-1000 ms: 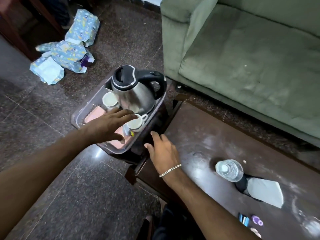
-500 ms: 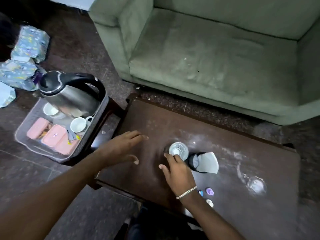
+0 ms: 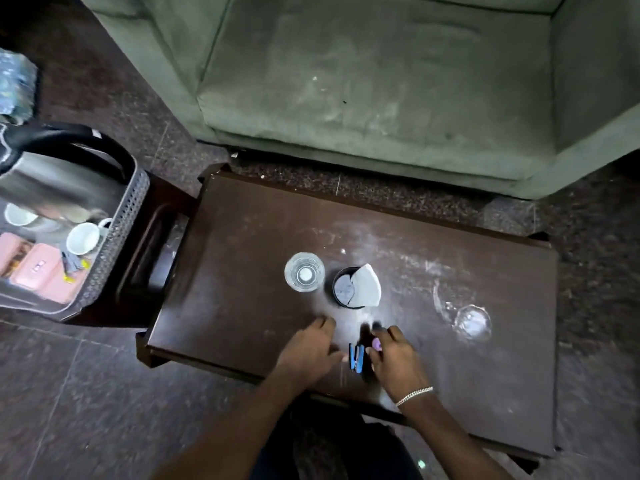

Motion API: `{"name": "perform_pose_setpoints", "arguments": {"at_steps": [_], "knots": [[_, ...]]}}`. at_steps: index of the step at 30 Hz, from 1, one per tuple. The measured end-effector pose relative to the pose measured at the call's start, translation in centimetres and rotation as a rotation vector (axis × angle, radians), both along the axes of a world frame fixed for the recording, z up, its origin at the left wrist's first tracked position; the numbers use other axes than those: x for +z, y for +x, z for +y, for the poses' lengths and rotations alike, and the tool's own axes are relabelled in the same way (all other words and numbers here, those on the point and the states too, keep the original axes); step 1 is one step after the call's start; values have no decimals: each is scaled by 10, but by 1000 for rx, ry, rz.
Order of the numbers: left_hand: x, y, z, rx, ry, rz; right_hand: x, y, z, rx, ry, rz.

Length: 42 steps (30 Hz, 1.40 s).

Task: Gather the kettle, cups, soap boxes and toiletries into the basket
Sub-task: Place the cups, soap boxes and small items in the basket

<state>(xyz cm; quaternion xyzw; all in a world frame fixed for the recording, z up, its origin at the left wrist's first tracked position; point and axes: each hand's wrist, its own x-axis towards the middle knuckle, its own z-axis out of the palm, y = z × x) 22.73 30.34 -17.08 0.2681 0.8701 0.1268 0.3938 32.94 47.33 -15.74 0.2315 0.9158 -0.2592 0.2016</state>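
On the left, the grey perforated basket holds the steel kettle with its black handle, two white cups, pink soap boxes and small sachets. Near the front edge of the dark wooden table lie small blue toiletry packets and a small purple item. My left hand rests flat just left of the blue packets, holding nothing. My right hand is just right of them, its blurred fingers curled at the purple item.
A clear glass stands mid-table beside a black cup with white paper in it. Another glass lies to the right. A green sofa is behind the table, and patterned packages lie on the floor at far left.
The view has swung right from the basket to the table. Both hands left the basket area and drew back to the blue and purple items at the table's front edge.
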Motion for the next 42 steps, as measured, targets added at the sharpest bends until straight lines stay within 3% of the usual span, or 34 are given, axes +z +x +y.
{"name": "perform_pose_setpoints", "arguments": {"at_steps": [9,19,26,34,42], "knots": [[-27,69,49,370,-112,-39,-31,23,14,34,-36,-1],[-33,64,33,399,-57,70,-32,19,5,65,31,198],[-5,15,-43,451,20,229,-2,-23,-49,88,-67,293],[51,-66,-170,726,197,481,44,-114,-155,202,-177,379],[96,-156,-314,857,150,651,83,-216,-272,376,-331,445]]}}
